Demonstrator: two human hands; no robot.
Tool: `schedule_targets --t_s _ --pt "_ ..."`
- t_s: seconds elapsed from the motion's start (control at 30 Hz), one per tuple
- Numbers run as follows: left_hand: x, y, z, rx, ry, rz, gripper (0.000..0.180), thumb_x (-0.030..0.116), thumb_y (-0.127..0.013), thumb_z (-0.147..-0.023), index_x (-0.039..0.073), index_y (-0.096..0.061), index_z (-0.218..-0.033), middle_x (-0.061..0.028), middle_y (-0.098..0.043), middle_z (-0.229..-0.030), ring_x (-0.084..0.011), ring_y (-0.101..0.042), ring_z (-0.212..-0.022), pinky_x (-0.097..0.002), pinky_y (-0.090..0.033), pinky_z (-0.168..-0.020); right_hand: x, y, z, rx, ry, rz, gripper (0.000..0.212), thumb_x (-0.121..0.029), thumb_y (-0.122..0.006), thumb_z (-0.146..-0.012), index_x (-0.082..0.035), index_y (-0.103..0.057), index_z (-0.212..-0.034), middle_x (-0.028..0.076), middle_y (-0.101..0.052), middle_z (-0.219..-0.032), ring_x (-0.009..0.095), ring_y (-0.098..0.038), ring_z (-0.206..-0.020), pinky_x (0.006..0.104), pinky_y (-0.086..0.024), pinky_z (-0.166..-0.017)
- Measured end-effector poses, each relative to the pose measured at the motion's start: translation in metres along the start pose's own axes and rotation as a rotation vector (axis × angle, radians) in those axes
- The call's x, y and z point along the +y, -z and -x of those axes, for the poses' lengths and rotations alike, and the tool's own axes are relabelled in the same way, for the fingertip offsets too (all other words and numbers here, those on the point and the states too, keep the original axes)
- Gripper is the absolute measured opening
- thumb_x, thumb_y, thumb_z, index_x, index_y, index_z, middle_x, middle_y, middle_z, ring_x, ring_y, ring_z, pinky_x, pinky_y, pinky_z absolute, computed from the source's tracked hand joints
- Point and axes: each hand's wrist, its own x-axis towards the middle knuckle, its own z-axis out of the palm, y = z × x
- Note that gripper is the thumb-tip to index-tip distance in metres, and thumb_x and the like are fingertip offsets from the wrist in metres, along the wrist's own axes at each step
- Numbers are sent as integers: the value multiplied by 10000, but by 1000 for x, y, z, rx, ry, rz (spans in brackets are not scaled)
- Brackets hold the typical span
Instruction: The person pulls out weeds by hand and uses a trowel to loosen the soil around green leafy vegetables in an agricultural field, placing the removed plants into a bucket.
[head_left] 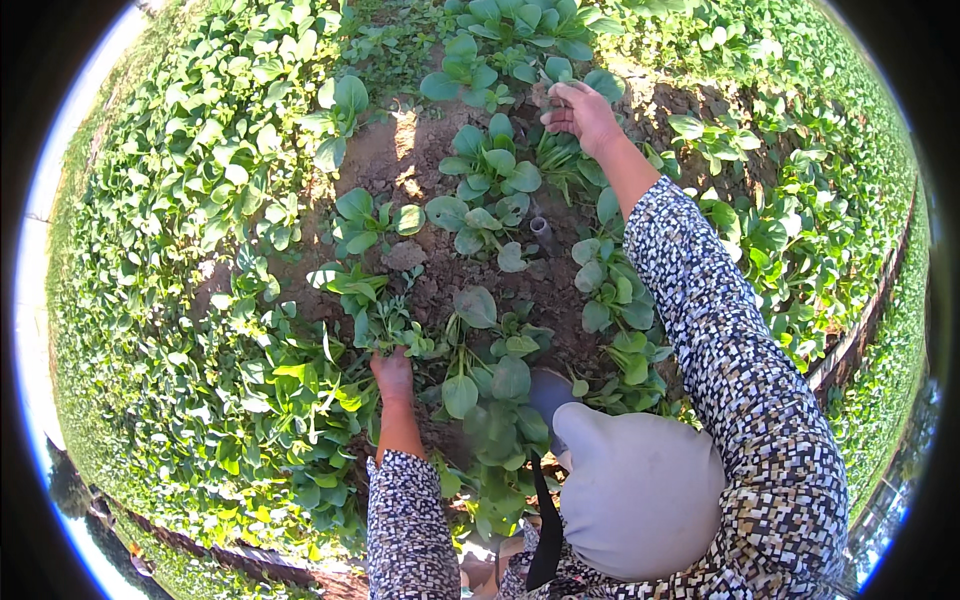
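Note:
My left hand [392, 375] is low among the leaves left of the middle, its fingers closed round a bunch of uprooted-looking green weeds [396, 328] with small, narrow leaves. Leaves hide part of its fingers. Farther away and to the right, my right hand [582, 115] is raised over the leafy greens, fingers pinched together. A small brownish bit shows at its fingertips, too blurred to name. Close by that hand grow broad-leaved green plants [492, 165], rooted in brown soil [425, 165].
A short pipe end [541, 228] sticks up from the soil between the plants. My grey-covered knee [640, 495] is at the lower right. Dense greens [180, 200] spread on the left, more greens [775, 225] on the right. A low edging [862, 330] runs along the far right.

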Motion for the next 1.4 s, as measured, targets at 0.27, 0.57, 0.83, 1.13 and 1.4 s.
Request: schedule_targets --t_s 0.27,0.57,0.83,1.13,1.4 --pt "-6 16 -12 -159 -444 -1081 281 -10 -396 -902 3 -573 -1120 -126 -634 -1101 -236 -607 -963 -306 -477 -851 19 -9 17 -260 462 1338 300 -169 -590 -790 -68 -600 -1073 159 -656 -996 371 -621 -891 450 -494 -787" --pt "45 -20 8 41 -53 -214 265 -17 -529 -829 -27 -594 -1085 -145 -639 -1098 -273 -606 -949 -336 -468 -821 30 -15 13 -79 280 1118 300 -178 -621 -816 -20 -579 -1068 152 -647 -969 260 -669 -787 384 -528 -694" --pt "-3 6 -10 4 -211 -515 295 -35 -540 -838 -48 -543 -1132 -112 -638 -1123 -215 -604 -960 -303 -455 -852 6 -24 15 -148 104 219 281 -159 -629 -879 -32 -528 -1109 69 -642 -826 142 -637 -653 274 -498 -545" --pt "24 -19 -1 -46 -111 -285 289 -4 -553 -847 -54 -547 -1132 -121 -642 -1110 -228 -611 -967 -308 -462 -855 9 -5 66 -443 386 1913 281 -212 -683 -738 -50 -652 -966 152 -634 -974 328 -621 -941 449 -508 -785" --pt "51 -26 6 -19 -271 -617 299 5 -546 -871 -63 -525 -1161 -115 -657 -1079 -203 -629 -890 -309 -486 -803 32 4 55 -367 567 2002 179 -115 -585 -757 -79 -678 -906 137 -640 -976 305 -653 -925 446 -519 -759"
